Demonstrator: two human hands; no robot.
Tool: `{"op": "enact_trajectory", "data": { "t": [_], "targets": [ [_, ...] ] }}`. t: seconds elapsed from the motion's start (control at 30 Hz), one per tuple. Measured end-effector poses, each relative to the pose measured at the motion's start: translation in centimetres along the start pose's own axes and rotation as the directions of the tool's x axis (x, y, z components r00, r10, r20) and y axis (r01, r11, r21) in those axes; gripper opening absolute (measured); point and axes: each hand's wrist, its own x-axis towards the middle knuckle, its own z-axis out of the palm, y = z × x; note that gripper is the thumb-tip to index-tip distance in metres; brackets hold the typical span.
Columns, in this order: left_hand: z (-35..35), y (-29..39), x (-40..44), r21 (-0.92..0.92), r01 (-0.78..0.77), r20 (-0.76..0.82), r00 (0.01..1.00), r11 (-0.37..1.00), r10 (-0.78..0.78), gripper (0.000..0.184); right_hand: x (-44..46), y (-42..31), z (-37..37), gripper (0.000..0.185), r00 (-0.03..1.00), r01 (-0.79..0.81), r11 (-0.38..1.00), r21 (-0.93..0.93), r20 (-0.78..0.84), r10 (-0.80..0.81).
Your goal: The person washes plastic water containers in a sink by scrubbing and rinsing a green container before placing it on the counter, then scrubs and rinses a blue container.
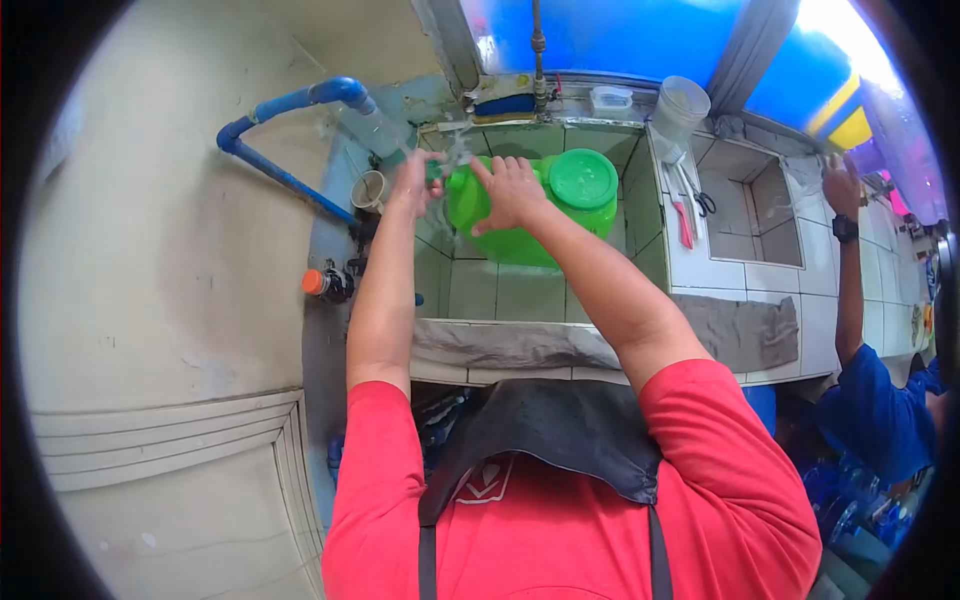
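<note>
A bright green plastic water container (535,245) with a round green lid (583,180) sits in the tiled sink. Over its top, left of the lid, my right hand (512,192) grips it with thumb and fingers spread apart. At the container's left end, my left hand (413,182) is closed beside a small green part, partly blurred; what its fingers hold is unclear. Splashing water shows around this end. Close to my left hand are a clear bottle-like vessel (372,130) under the blue pipe and a white mug (369,189).
Blue pipe (285,103) arches at left above an orange-capped fitting (314,282). Grey cloths (515,345) line the sink's front edge. Right of it lie scissors (706,204), a pink-handled tool (684,225) and a tiled basin (750,205). Another person's arm (848,280) reaches in at right.
</note>
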Motion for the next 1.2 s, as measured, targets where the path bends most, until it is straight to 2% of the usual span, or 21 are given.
{"op": "enact_trajectory", "data": {
  "t": [0.03,0.07,0.13,0.17,0.23,0.27,0.33,0.37,0.43,0.57,0.63,0.67,0.73,0.8,0.87,0.93,1.03,1.07,1.1,1.17,1.2],
  "targets": [
    [0.6,0.3,-0.3,0.323,-0.096,-0.118,0.983,0.942,0.141,0.039,0.0,0.0,0.0,0.124,1.0,-0.009,1.0,0.006,0.0,0.009],
    [0.6,0.2,0.2,0.329,-0.093,-0.112,0.984,0.94,0.136,0.039,0.0,0.0,-0.1,0.125,1.0,-0.01,0.999,0.03,0.016,0.009],
    [0.1,0.0,1.3,0.755,-0.305,0.05,0.91,0.581,0.413,0.046,0.1,0.1,-0.1,0.125,0.999,-0.014,0.998,0.056,0.033,0.012],
    [0.0,-0.2,1.9,0.757,-0.303,0.05,0.911,0.58,0.41,0.046,0.1,0.1,-0.1,0.125,1.0,-0.011,0.998,0.059,0.026,0.01],
    [0.7,1.1,1.2,0.93,-0.114,-0.009,0.943,0.348,0.332,0.052,0.1,0.1,-0.1,0.124,1.0,-0.006,0.998,0.065,0.023,0.005],
    [1.4,2.1,0.7,0.931,-0.11,-0.011,0.944,0.348,0.329,0.052,0.0,0.1,-0.2,0.124,1.0,-0.003,0.998,0.067,0.024,0.002],
    [3.9,4.3,-1.6,0.979,0.075,-0.074,0.997,0.188,-0.016,0.055,-0.1,0.2,-0.2,0.124,1.0,-0.001,0.998,0.069,0.031,-0.001],
    [3.7,3.2,-0.8,0.979,0.079,-0.077,0.997,0.19,-0.02,0.055,0.0,0.3,-0.1,0.123,1.0,0.001,0.997,0.08,0.013,-0.003],
    [2.9,0.0,0.9,0.97,0.063,-0.145,0.926,0.235,0.348,0.059,-0.1,0.2,0.1,0.122,1.0,0.006,0.995,0.096,0.001,-0.006],
    [2.1,-2.8,0.4,0.924,-0.028,-0.139,0.904,0.382,0.404,0.061,-0.2,0.2,0.6,0.118,0.997,0.017,0.994,0.105,-0.079,-0.008],
    [1.7,-3.6,-0.2,0.796,-0.258,-0.03,0.886,0.547,0.462,0.04,0.1,0.2,0.9,0.117,0.995,0.02,0.993,0.118,-0.099,-0.008],
    [1.4,-3.8,-0.1,0.795,-0.253,-0.035,0.888,0.552,0.458,0.04,0.1,0.3,1.1,0.117,0.992,0.028,0.993,0.114,-0.123,-0.014],
    [0.4,-4.2,-0.3,0.679,-0.534,0.202,0.796,0.504,0.57,0.02,-0.1,0.2,1.0,0.117,0.99,0.047,0.993,0.107,-0.134,-0.032],
    [-0.3,-3.8,-1.4,0.646,-0.536,0.226,0.814,0.543,0.535,0.02,0.3,0.2,0.4,0.115,0.996,0.039,0.986,0.165,-0.082,-0.026],
    [-1.3,-4.0,-1.9,0.611,-0.54,0.253,0.826,0.579,0.503,0.025,0.5,0.2,0.3,0.111,0.992,0.067,0.981,0.184,-0.113,-0.047],
    [-2.7,-4.7,-1.8,0.385,-0.548,0.362,0.83,0.743,0.425,0.044,1.0,0.4,0.4,0.107,0.987,0.1,0.974,0.204,-0.147,-0.071],
    [-2.3,-5.0,-5.3,0.414,-0.53,0.318,0.846,0.74,0.428,0.065,2.4,0.2,0.0,0.094,0.99,0.112,0.943,0.313,-0.117,-0.079],
    [-2.0,-5.1,-6.4,0.619,-0.543,0.302,0.831,0.568,0.467,0.086,2.8,0.0,-0.9,0.085,0.998,0.044,0.897,0.439,0.018,-0.057],
    [-1.8,-6.0,-7.2,0.619,-0.54,0.297,0.833,0.571,0.466,0.086,3.0,-0.3,-1.5,0.077,0.986,-0.047,0.836,0.547,0.158,-0.048],
    [-1.2,-8.1,-8.5,0.644,-0.589,0.294,0.779,0.488,0.553,0.1,4.2,-1.4,-0.2,0.069,0.985,0.011,0.84,0.542,0.137,-0.102],
    [-0.2,-8.7,-9.4,0.603,-0.548,0.251,0.82,0.579,0.514,0.11,5.1,-2.1,0.7,0.061,0.981,0.069,0.841,0.537,0.115,-0.153]
  ]
}}
